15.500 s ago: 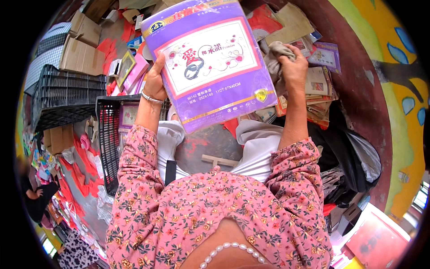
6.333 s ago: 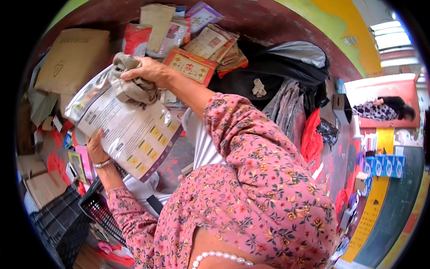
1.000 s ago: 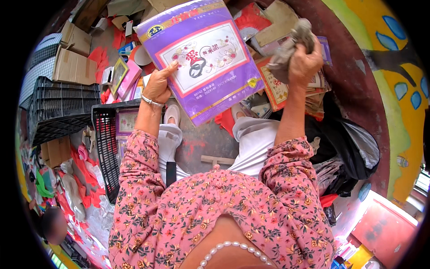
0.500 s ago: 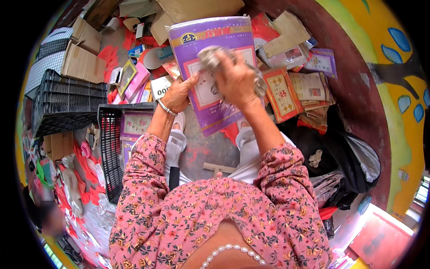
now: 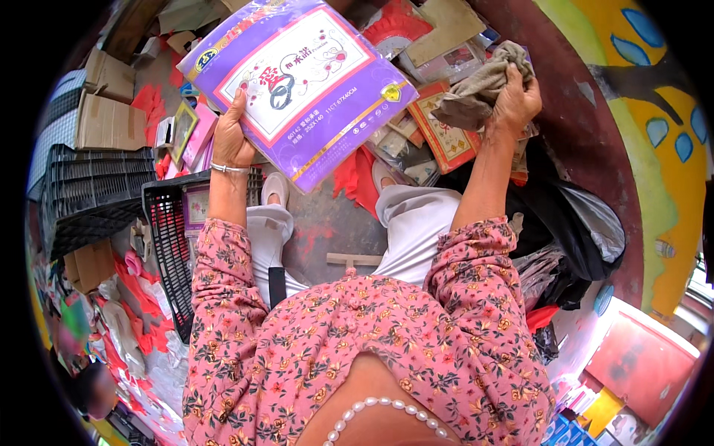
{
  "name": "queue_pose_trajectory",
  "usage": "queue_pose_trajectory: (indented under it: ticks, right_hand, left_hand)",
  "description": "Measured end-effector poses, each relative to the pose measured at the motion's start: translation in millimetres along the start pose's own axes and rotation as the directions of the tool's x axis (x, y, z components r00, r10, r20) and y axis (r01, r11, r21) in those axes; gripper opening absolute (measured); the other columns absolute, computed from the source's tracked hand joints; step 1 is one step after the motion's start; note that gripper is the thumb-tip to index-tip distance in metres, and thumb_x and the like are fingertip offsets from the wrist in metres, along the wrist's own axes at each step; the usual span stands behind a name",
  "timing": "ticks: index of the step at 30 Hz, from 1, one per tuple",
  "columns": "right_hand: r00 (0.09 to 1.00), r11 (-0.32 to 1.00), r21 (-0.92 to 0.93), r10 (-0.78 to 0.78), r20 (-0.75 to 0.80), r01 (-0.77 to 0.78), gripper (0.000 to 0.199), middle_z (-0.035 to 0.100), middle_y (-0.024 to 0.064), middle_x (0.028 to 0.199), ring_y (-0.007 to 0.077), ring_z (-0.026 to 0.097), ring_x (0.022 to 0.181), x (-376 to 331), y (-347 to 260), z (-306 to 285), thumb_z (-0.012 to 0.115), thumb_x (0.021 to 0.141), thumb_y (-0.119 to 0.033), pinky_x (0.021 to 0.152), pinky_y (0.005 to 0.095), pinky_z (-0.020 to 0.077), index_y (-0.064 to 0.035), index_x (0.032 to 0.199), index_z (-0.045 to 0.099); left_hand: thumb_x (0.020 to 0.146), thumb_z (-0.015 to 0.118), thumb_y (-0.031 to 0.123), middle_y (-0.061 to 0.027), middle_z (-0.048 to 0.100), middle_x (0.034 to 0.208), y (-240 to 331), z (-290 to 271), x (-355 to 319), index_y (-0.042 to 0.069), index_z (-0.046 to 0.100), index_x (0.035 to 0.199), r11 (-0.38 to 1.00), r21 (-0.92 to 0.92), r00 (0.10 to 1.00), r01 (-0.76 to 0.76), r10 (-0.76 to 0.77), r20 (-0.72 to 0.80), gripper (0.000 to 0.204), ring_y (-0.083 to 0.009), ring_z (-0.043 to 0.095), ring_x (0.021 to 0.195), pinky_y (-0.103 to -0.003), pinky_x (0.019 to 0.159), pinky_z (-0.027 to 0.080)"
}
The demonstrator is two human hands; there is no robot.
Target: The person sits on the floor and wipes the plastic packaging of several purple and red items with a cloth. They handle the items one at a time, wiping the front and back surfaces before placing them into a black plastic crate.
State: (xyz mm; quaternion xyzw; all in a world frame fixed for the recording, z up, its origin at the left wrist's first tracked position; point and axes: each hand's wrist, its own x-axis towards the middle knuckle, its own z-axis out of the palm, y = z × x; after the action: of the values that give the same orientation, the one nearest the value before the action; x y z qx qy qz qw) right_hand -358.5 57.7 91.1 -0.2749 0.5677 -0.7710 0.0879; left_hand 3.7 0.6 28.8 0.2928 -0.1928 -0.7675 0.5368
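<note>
In my left hand [image 5: 234, 137] is a large flat purple packet [image 5: 349, 123], its thumb on the front and its fingers behind. A clear plastic sleeve covers the packet, which has a white panel showing two rings and flowers; it tilts up to the left. My right hand [image 5: 513, 100], off to the right and apart from the packet, grips a crumpled grey-brown cloth [image 5: 476, 89]. Below that cloth lies a red and gold packet [image 5: 445, 134] on a pile of others.
A black plastic crate [image 5: 169, 245] with purple packets stands left of my legs. Farther left are stacked black crates [image 5: 97, 186] and a cardboard box [image 5: 111, 123]. Black plastic bags [image 5: 554, 215] lie at the right, by the painted wall [image 5: 662, 97]. Red scraps [image 5: 361, 182] litter the floor.
My right hand has moved off the packet's front to the right with the cloth. My left hand has shifted left, and the packet now tilts up to the left.
</note>
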Motion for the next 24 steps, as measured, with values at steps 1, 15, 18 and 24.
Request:
queue_pose_trajectory:
  ticks: [1, 15, 18, 24]
  right_hand:
    - [1.000, 0.998, 0.056, 0.001, 0.001, -0.001, 0.014, 0.059, 0.0031, 0.076, 0.0102, 0.053, 0.064, -3.2, -5.2, 3.5, 0.061, 0.073, -0.005, 0.060, 0.0261, 0.0448, 0.0055, 0.081, 0.057]
    - [0.453, 0.771, -0.245, -0.063, 0.889, 0.588, 0.026, 0.053, 0.0146, 0.075, 0.0287, 0.059, 0.060, -180.2, -16.3, 78.0, 0.053, 0.074, -0.019, 0.051, 0.0393, 0.0488, -0.0071, 0.097, 0.052]
    - [0.273, 0.755, -0.054, -0.168, 0.947, 0.653, 0.029, 0.050, 0.0099, 0.074, 0.0250, 0.056, 0.055, -198.9, -19.4, 72.0, 0.059, 0.071, -0.015, 0.044, 0.0336, 0.0470, -0.0119, 0.099, 0.052]
    - [0.118, 0.676, -0.039, -0.072, 0.990, 0.736, 0.025, 0.052, 0.0112, 0.079, 0.0246, 0.058, 0.063, -174.7, -10.8, 50.4, 0.059, 0.068, -0.015, 0.047, 0.0346, 0.0480, -0.0124, 0.093, 0.055]
  left_hand:
    - [0.088, 0.049, 0.017, -0.0160, 0.050, 0.117, 0.9, 0.8, -1.0, 0.000, 0.042, 0.119, 1.000, -0.008, 1.000, -0.016, 0.016, -0.005, 0.036, -0.0267, 0.052, 0.105, -0.042, 0.089, 0.044]
    - [0.089, 0.047, 0.018, -0.0163, 0.052, 0.113, -11.4, 7.9, 7.1, -0.001, 0.044, 0.115, 0.991, -0.078, 0.976, -0.111, 0.094, -0.195, 0.032, -0.0283, 0.052, 0.102, -0.045, 0.090, 0.043]
    - [0.089, 0.047, 0.018, -0.0151, 0.052, 0.111, -8.3, 1.5, 8.9, 0.000, 0.044, 0.114, 0.994, -0.072, 0.970, -0.079, 0.060, -0.236, 0.031, -0.0273, 0.053, 0.101, -0.046, 0.089, 0.043]
    - [0.088, 0.047, 0.015, -0.0154, 0.051, 0.116, 2.6, 7.0, 4.8, 0.001, 0.042, 0.118, 0.980, -0.077, 0.972, -0.183, 0.169, -0.165, 0.033, -0.0287, 0.050, 0.107, -0.047, 0.093, 0.039]
